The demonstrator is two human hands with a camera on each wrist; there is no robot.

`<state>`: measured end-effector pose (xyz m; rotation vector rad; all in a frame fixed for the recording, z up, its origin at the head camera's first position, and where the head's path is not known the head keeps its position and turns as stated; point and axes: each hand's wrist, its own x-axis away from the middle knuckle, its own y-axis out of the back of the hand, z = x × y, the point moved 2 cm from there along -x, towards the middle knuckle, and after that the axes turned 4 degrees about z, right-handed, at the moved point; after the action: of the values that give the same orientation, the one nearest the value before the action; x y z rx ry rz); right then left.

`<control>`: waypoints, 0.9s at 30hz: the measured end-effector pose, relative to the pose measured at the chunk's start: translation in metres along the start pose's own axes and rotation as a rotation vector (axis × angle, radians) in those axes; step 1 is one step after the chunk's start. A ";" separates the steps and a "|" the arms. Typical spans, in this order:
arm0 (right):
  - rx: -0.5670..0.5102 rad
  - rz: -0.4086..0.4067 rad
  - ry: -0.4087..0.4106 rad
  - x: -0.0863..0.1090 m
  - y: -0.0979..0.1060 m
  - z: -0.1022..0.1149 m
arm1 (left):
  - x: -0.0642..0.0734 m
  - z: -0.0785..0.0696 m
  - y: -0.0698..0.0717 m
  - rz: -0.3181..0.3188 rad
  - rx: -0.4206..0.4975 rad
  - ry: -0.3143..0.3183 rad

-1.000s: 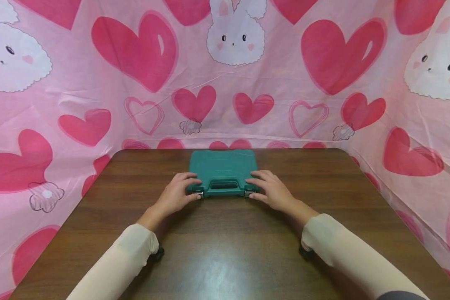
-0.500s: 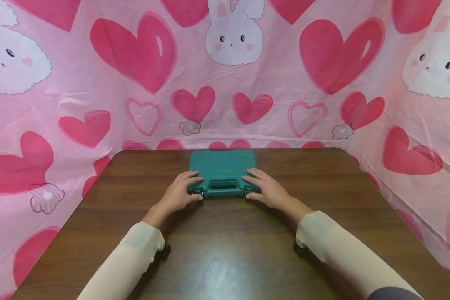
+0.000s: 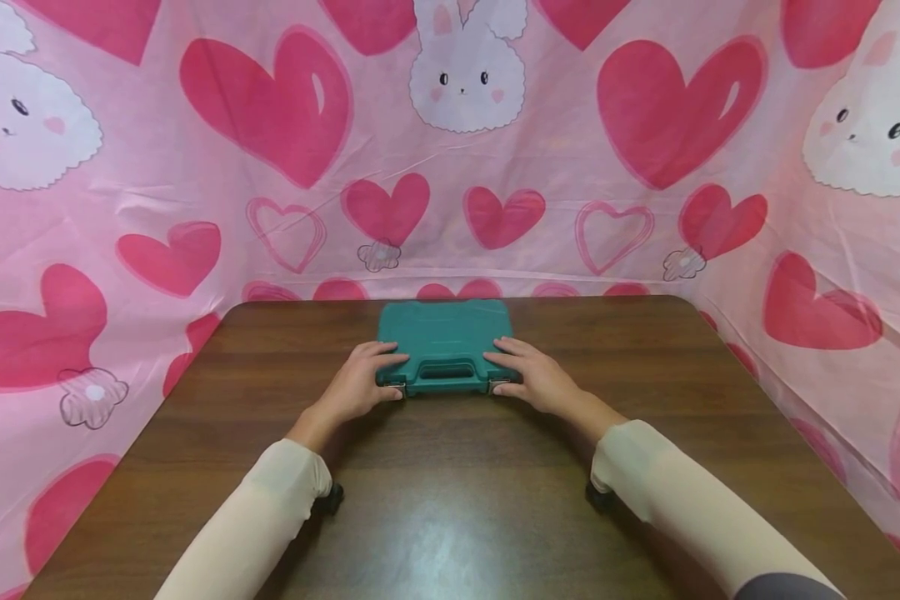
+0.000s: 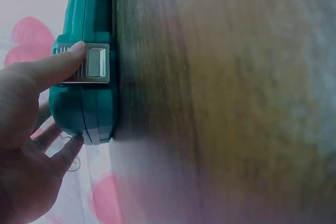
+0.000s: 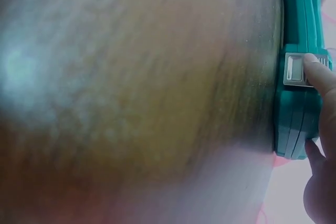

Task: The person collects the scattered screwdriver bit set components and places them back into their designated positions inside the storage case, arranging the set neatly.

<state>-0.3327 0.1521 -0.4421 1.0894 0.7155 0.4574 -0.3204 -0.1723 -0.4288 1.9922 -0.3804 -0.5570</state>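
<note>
A green plastic carrying case [image 3: 444, 327] lies flat toward the far side of the table, its handle [image 3: 446, 369] facing me. My left hand [image 3: 354, 385] grips its near left corner, fingers over the lid and side. In the left wrist view the left thumb [image 4: 63, 62] lies on a metal latch [image 4: 96, 62]. At the near right corner, my right hand [image 3: 542, 381] holds the case the same way. Its thumb [image 5: 318, 69] presses on the other metal latch [image 5: 294, 70] in the right wrist view. The lid is closed.
The brown wooden table [image 3: 442, 483] stretches from the case toward me. A pink cloth [image 3: 450, 158] with hearts and rabbits hangs behind the table and along both sides.
Both hands have shifted slightly inward over the case's corners since a second ago, thumbs coming onto the latches. In the last half second they have barely moved; the case stays in place.
</note>
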 end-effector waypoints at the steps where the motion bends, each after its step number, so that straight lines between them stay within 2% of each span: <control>1: -0.001 0.000 0.002 0.000 0.000 0.000 | 0.000 0.000 0.000 0.001 0.000 0.001; 6: -0.007 -0.008 0.008 -0.001 0.001 0.000 | -0.002 0.001 0.001 -0.002 0.005 -0.004; 15: -0.015 0.012 -0.039 -0.004 0.003 0.000 | -0.004 0.002 0.004 -0.012 0.010 0.006; 27: -0.027 0.006 -0.036 -0.005 0.003 -0.001 | -0.005 0.002 0.006 0.001 0.036 0.004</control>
<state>-0.3363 0.1505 -0.4385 1.0717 0.6729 0.4500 -0.3256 -0.1740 -0.4232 2.0274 -0.3916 -0.5493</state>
